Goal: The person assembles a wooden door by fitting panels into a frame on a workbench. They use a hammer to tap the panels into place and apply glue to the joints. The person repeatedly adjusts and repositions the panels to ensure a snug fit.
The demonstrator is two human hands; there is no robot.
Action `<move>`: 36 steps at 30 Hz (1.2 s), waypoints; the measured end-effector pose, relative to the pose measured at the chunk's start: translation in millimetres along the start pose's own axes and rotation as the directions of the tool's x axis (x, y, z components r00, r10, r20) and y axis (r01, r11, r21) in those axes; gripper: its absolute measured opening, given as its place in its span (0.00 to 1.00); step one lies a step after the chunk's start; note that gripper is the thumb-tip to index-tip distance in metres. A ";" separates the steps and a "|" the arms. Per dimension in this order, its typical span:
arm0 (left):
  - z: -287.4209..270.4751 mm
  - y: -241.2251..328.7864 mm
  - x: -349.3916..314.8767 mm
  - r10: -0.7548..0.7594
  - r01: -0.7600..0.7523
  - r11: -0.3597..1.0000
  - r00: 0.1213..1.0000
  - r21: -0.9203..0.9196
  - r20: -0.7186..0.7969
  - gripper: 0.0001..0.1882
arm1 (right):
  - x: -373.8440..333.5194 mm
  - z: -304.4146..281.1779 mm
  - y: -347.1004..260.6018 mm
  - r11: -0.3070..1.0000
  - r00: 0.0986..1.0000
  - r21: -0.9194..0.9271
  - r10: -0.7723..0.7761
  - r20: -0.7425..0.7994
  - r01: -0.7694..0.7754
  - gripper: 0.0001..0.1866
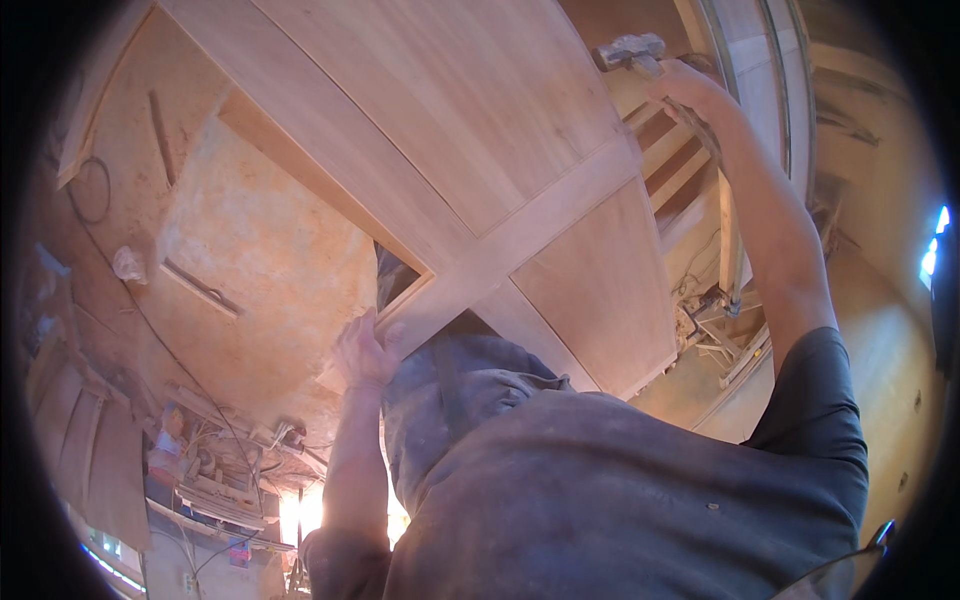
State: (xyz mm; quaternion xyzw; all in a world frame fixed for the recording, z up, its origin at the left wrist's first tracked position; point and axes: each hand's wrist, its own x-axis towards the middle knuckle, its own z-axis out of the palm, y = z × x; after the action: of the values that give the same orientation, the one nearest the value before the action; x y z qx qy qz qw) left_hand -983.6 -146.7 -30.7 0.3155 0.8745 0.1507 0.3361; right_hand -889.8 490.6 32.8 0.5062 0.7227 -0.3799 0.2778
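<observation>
Right hand (690,88) is wrapped around what looks like a hammer (632,50), out past the far edge of the big wooden panel (490,165). Left hand (360,350) is down at the near end of the crosspiece (560,205), touching the wood, but I can't tell if it's really gripping or just bracing. The panel sits right in front of the person, angled across the view, with the floor (270,260) showing off to its left. My two cents: that left hand is doing the steadying, so I'd get the fingers properly around the edge so nothing skates. With the hammer, I'd go for a loose wrist, light taps, face square to whatever gets hit, and a scrap block in between, because bare wood like that probably dents easily. I'd also watch the slats (675,155) below the hammer so the swing doesn't clip them.
</observation>
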 end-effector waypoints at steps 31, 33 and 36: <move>-18.7 18.1 -2.5 -0.081 0.087 0.996 0.987 -0.036 0.139 0.27 | -285.3 311.5 168.6 0.809 0.984 0.588 0.120 -0.133 -0.019 0.14; -7.4 1.7 0.5 -0.052 0.067 0.993 0.988 -0.101 0.148 0.26 | -286.4 313.6 178.3 0.954 0.969 0.298 0.093 -0.229 -0.021 0.15; -5.1 -13.7 9.0 0.106 -0.027 0.913 0.979 -0.406 0.173 0.23 | -309.4 337.2 201.4 0.959 0.863 0.249 0.007 -0.505 0.137 0.18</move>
State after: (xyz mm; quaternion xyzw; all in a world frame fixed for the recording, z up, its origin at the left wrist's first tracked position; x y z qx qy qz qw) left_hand -998.5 -151.5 -37.9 0.2825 0.7771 0.3075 0.4709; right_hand -591.2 89.6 34.2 0.5961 0.7265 -0.3418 -0.0057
